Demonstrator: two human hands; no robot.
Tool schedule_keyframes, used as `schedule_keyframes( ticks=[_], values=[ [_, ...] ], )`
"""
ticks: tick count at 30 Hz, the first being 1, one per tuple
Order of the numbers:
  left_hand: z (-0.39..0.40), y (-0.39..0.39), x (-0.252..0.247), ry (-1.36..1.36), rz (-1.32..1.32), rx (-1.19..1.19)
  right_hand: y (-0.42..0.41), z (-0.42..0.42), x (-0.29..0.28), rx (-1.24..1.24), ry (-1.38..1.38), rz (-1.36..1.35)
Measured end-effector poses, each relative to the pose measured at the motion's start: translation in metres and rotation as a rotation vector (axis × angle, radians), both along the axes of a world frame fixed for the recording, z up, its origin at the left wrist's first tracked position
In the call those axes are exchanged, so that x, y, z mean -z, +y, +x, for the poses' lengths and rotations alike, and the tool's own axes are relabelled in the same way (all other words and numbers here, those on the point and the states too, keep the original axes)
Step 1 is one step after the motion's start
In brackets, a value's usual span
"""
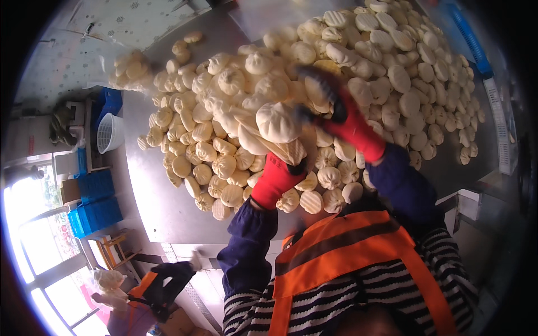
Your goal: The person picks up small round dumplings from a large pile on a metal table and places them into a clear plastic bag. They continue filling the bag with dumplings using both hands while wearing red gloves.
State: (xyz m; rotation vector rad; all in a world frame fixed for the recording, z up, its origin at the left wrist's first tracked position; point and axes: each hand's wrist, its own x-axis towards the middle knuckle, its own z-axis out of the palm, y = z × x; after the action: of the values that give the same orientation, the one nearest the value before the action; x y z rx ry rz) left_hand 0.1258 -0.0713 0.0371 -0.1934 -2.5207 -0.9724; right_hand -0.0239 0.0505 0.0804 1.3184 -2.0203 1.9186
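Observation:
My left hand [280,178], in a red glove with dark finger parts, grips a stack of pale buns and ridged discs at the near side of the pile. A pleated steamed bun [278,122] tops what it holds. My right hand [344,113], gloved alike and blurred, is spread over the pile just to the right, thumb apart from fingers; a pale bun [315,90] lies between or under them, and whether it is held is unclear. A large heap of buns [399,80] covers much of the metal table [168,201].
Clear plastic bags with buns [130,69] lie at the upper left. A white plastic basket [110,132] and blue crates [94,187] stand left of the table. Another person [138,298] is at the lower left. A blue plastic strip or crate edge [470,40] borders the upper right.

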Motion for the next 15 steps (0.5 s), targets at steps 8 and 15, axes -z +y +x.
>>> schedule_keyframes(
  ticks=[8, 15],
  values=[
    [0.000, -0.026, -0.028, -0.078, 0.000, 0.092, -0.041, 0.002, 0.046, -0.090, -0.279, -0.026],
    [0.029, -0.020, 0.006, 0.052, 0.128, -0.022, -0.017, -0.074, 0.042, 0.156, -0.820, -0.182]
  ],
)
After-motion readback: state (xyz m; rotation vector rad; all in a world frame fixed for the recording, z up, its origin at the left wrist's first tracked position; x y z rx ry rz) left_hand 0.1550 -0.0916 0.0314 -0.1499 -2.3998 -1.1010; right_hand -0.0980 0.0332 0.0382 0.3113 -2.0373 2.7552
